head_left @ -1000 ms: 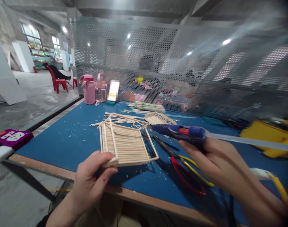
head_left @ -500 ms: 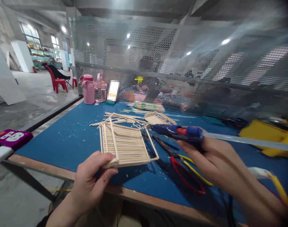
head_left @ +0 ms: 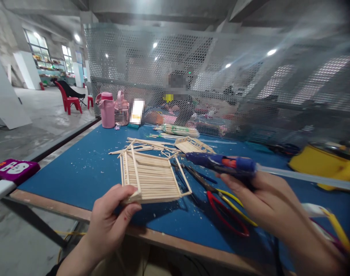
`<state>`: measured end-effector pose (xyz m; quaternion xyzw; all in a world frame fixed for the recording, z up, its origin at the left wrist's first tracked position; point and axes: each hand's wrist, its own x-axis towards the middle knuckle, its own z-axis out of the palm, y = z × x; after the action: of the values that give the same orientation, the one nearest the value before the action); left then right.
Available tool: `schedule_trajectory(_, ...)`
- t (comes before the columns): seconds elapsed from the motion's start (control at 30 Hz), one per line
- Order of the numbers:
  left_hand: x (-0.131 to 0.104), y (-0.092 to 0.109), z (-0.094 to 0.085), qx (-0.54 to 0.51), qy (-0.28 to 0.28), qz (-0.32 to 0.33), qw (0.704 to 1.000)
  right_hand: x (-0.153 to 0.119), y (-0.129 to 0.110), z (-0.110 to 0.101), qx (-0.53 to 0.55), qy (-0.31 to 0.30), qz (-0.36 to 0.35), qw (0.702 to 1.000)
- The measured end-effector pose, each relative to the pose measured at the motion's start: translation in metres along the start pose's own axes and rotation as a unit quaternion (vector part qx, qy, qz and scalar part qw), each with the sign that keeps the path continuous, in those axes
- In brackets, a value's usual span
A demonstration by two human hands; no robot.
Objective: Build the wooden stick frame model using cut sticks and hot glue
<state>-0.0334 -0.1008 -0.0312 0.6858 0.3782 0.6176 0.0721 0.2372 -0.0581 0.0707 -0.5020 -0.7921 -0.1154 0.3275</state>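
My left hand (head_left: 114, 214) pinches the near left corner of a small frame model of thin wooden sticks (head_left: 154, 176), tilted above the table. My right hand (head_left: 263, 199) is wrapped round a blue glue gun (head_left: 221, 163) with a long clear glue stick (head_left: 301, 176) running out of its back. The gun's nozzle points left, close to the model's upper right corner; I cannot tell whether it touches. Below the gun lie scissors (head_left: 228, 212) with a red handle, overlapping a tool with yellow handles (head_left: 239, 209).
Loose sticks (head_left: 146, 145), a second stick piece (head_left: 192, 145) and a bundle of sticks (head_left: 180, 130) lie farther back on the blue table (head_left: 77, 168). A pink jug (head_left: 107, 113) and a bottle (head_left: 122, 111) stand by the perforated screen (head_left: 221, 88). A yellow bag (head_left: 315, 161) sits right.
My right hand and the glue gun have shifted slightly right, so the nozzle is a little farther from the model's corner. My left hand and the model have barely moved.
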Motion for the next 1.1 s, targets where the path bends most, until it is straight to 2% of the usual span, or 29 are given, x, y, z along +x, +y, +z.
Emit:
schedule_trajectory(0.1, 0.0, 0.0, 0.0, 0.002, 0.013, -0.015, 1.0, -0.009, 0.006, 0.002, 0.023, 0.031, 0.091, 0.995)
schedule_trajectory(0.2, -0.001, -0.001, -0.001, 0.005, 0.022, -0.03, 0.999, -0.019, 0.008, 0.012, 0.102, 0.022, 0.205, 0.973)
schedule_trajectory(0.27, -0.002, -0.001, -0.001, 0.003, 0.028, -0.048, 0.998, -0.026, 0.006, 0.022, 0.221, 0.012, 0.268, 0.938)
schedule_trajectory(0.4, -0.005, -0.001, 0.003, -0.04, 0.072, -0.1, 0.992, -0.032, -0.007, 0.036, 0.438, 0.002, 0.338, 0.833)
schedule_trajectory(0.5, -0.006, -0.001, 0.008, -0.109, 0.116, -0.142, 0.977, -0.031, -0.015, 0.041, 0.517, 0.005, 0.367, 0.773)
schedule_trajectory(0.63, -0.009, -0.002, 0.01, -0.19, 0.127, -0.203, 0.952, -0.033, -0.018, 0.045, 0.565, 0.03, 0.39, 0.726)
schedule_trajectory(0.73, -0.01, -0.005, 0.008, -0.242, 0.128, -0.244, 0.93, -0.035, -0.018, 0.046, 0.578, 0.038, 0.395, 0.713)
schedule_trajectory(0.87, -0.01, -0.008, 0.008, -0.307, 0.149, -0.306, 0.889, -0.038, -0.02, 0.043, 0.581, 0.05, 0.39, 0.712)
schedule_trajectory(1.0, -0.004, -0.012, 0.012, -0.4, 0.177, -0.351, 0.828, -0.042, -0.022, 0.041, 0.563, 0.049, 0.384, 0.73)
schedule_trajectory(1.1, 0.002, -0.015, 0.011, -0.458, 0.164, -0.386, 0.784, -0.046, -0.022, 0.039, 0.531, 0.05, 0.374, 0.759)
